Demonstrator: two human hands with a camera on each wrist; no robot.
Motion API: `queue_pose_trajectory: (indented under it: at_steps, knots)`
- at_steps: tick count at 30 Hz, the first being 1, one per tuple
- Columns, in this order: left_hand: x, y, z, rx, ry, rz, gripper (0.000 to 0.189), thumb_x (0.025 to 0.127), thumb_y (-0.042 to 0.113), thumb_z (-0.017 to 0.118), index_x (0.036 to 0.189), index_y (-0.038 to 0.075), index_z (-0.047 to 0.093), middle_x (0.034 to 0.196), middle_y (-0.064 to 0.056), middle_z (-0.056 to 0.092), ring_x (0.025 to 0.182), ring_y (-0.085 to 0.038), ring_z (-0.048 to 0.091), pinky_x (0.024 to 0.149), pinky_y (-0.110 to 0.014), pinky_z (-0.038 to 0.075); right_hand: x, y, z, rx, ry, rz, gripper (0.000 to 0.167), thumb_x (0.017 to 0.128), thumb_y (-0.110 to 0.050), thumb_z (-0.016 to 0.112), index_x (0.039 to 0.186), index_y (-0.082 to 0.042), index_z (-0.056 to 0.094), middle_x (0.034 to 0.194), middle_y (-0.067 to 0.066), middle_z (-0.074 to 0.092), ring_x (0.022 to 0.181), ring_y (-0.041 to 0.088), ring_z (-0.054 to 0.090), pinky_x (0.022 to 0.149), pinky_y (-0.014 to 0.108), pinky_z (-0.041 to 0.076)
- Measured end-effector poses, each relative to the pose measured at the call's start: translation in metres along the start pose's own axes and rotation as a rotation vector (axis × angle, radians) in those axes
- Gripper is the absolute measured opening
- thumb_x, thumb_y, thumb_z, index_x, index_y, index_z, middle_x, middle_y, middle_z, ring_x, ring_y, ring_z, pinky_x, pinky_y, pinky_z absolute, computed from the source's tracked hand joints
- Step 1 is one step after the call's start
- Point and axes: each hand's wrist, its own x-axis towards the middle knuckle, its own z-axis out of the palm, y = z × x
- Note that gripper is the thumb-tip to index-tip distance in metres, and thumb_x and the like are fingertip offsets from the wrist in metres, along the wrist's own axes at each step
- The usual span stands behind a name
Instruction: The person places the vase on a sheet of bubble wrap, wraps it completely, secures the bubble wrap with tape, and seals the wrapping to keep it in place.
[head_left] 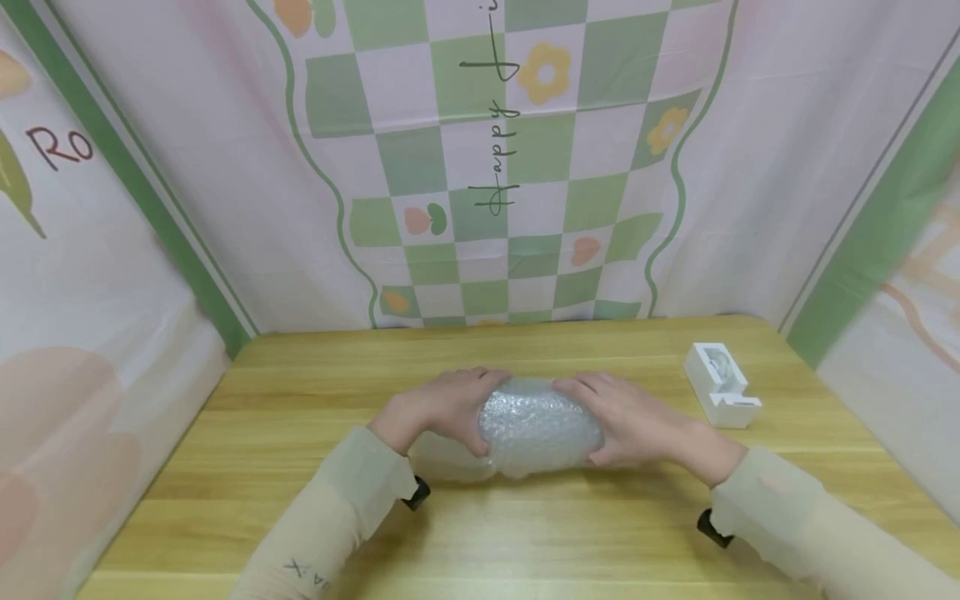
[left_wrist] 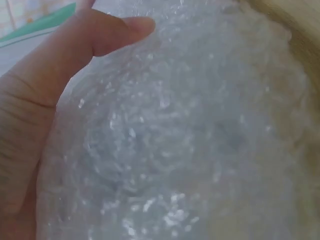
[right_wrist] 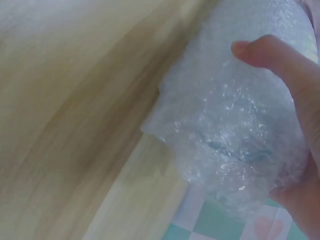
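A roll-shaped bundle of clear bubble wrap (head_left: 536, 427) lies crosswise at the middle of the table, and what is inside cannot be made out. At its left end my left hand (head_left: 450, 407) grips it, fingers over the far side and thumb on the near side. The right hand (head_left: 633, 418) holds the opposite end in the same way. A loose flap of wrap (head_left: 450, 458) spreads on the wood below the left hand. Close up in the right wrist view, the crumpled end of the bubble wrap (right_wrist: 240, 150) shows between thumb and fingers.
A white tape dispenser (head_left: 731, 410) with a roll of clear tape (head_left: 720, 365) stands at the right rear of the wooden table (head_left: 300, 367). Behind the table hangs a green-checked cloth (head_left: 480, 167), with printed cloth on both sides too.
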Motion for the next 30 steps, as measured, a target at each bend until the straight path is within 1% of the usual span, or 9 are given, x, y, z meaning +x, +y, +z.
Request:
queue_pose_trajectory:
  at_steps: [2,7,11,18,22,25,27,30]
  knots:
    - [-0.002,0.0,-0.001,-0.018,-0.015,-0.001,0.108,0.075,0.03,0.089,0.161,0.009,0.028,0.158,-0.01,0.041,0.138,-0.027,0.046,0.114,-0.042,0.04,0.001,-0.001,-0.002,0.026,-0.02,-0.004,0.1,0.061,-0.026,0.093,0.146,-0.003,0.047,0.135,0.018,0.059,0.12,0.039,0.059,0.097,0.061,0.052]
    - [-0.006,0.0,-0.004,-0.097,-0.061,-0.006,0.106,0.075,0.026,0.087,0.161,0.008,0.027,0.161,-0.01,0.037,0.142,-0.025,0.042,0.114,-0.04,0.041,0.003,-0.002,-0.006,0.095,-0.056,-0.026,0.096,0.062,-0.024,0.092,0.145,-0.003,0.048,0.134,0.019,0.06,0.118,0.038,0.06,0.095,0.061,0.053]
    - [-0.008,0.0,-0.005,-0.154,-0.091,-0.009,0.107,0.074,0.023,0.087,0.161,0.007,0.027,0.161,-0.009,0.037,0.144,-0.023,0.039,0.115,-0.038,0.039,0.004,-0.002,-0.007,0.161,-0.093,-0.026,0.097,0.062,-0.022,0.092,0.145,-0.002,0.047,0.135,0.02,0.059,0.119,0.038,0.06,0.095,0.061,0.053]
    - [-0.007,0.001,-0.008,-0.203,-0.113,-0.002,0.107,0.075,0.022,0.089,0.16,0.004,0.027,0.16,-0.011,0.039,0.144,-0.024,0.039,0.117,-0.037,0.036,0.006,-0.001,-0.008,0.233,-0.154,0.013,0.099,0.061,-0.017,0.092,0.146,0.004,0.045,0.138,0.022,0.057,0.123,0.041,0.056,0.099,0.063,0.05]
    - [-0.009,0.001,-0.008,-0.238,-0.107,-0.012,0.109,0.074,0.021,0.09,0.162,0.007,0.026,0.162,-0.01,0.036,0.145,-0.023,0.037,0.118,-0.038,0.035,0.008,0.001,-0.008,0.26,-0.179,0.021,0.1,0.062,-0.016,0.091,0.147,0.005,0.043,0.14,0.024,0.055,0.125,0.043,0.055,0.1,0.064,0.048]
    - [-0.011,0.002,-0.009,-0.21,-0.079,-0.013,0.107,0.074,0.024,0.089,0.162,0.014,0.029,0.161,-0.006,0.037,0.142,-0.023,0.041,0.114,-0.042,0.039,0.01,0.004,-0.009,0.279,-0.199,0.025,0.1,0.063,-0.016,0.091,0.148,0.005,0.042,0.141,0.024,0.054,0.126,0.043,0.054,0.101,0.064,0.048]
    - [-0.012,0.003,-0.01,-0.141,-0.042,0.006,0.102,0.074,0.028,0.089,0.16,0.017,0.034,0.158,-0.004,0.041,0.138,-0.023,0.045,0.111,-0.044,0.042,0.01,0.006,-0.009,0.298,-0.208,0.026,0.1,0.064,-0.016,0.091,0.148,0.005,0.042,0.142,0.023,0.054,0.126,0.042,0.055,0.1,0.064,0.048]
    - [-0.012,0.006,-0.013,0.004,0.015,0.054,0.094,0.074,0.033,0.088,0.155,0.019,0.042,0.154,-0.003,0.046,0.135,-0.026,0.047,0.109,-0.049,0.044,0.011,0.009,-0.01,0.315,-0.224,0.035,0.102,0.064,-0.017,0.091,0.15,0.005,0.041,0.143,0.023,0.054,0.125,0.042,0.055,0.1,0.064,0.049]
